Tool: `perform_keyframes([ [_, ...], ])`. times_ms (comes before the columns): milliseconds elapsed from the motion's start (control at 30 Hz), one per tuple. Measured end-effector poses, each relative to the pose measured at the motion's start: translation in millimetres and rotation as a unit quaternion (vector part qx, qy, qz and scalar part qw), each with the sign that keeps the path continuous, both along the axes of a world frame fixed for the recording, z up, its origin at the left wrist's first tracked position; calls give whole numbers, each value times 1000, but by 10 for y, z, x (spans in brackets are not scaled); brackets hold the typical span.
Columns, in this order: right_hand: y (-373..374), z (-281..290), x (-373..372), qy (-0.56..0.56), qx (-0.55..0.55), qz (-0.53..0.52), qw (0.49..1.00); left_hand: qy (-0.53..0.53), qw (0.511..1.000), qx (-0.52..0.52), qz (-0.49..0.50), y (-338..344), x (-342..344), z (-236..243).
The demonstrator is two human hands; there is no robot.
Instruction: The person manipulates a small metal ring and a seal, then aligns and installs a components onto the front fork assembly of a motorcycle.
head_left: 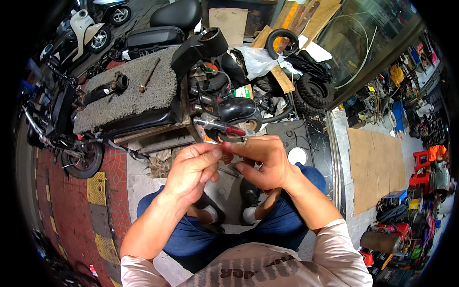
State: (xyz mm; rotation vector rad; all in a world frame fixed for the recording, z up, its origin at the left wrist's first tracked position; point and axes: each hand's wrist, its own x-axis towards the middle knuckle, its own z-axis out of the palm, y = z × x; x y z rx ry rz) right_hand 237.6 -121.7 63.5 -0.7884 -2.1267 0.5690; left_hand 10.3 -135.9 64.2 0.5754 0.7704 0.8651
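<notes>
Both hands raised over the lap, near centre, fingertips meeting; probably brought together for fine work. Left hand (193,167): thumb against index, other fingers curled. Right hand (265,160): half open, index reaching across to the left fingertips, thumb apart below. Anything pinched there is too small or hidden to tell; it would sit at that meeting point.

Just beyond the fingers: red-and-silver tube (234,130), lying among parts right of the carpet-topped counter (158,95). On the carpet, a black tubular part (106,91) and a thin rod (149,74); the pile likely cushions them and stops rolling.

Far right, tyres (308,95) beside the glass, seemingly parked out of the way. Right, flat cardboard (375,165) on the floor, perhaps as protection.
</notes>
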Motion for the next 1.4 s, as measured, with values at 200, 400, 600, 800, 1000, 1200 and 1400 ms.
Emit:
perform_keyframes([
  [200,-1,93,61,-94,154,-10,984,-9,1000,5,-8,13,-22,-65],
  [400,-67,126,99,-132,212,-8,968,-7,1000,1,-9,18,-34,-85],
  [600,-125,125,141,-9,17,11,1000,-5,1000,0,9,40,-17,27],
  [800,-76,162,36,217,-339,7,915,7,1000,11,10,50,8,17],
  [1000,27,82,-28,111,-209,3,972,24,999,23,3,47,-19,24],
  [1200,77,209,-48,17,-122,5,992,21,1000,21,2,36,-56,54],
  [1400,55,268,11,-59,-41,29,997,0,1000,-12,1,40,-95,98],
])
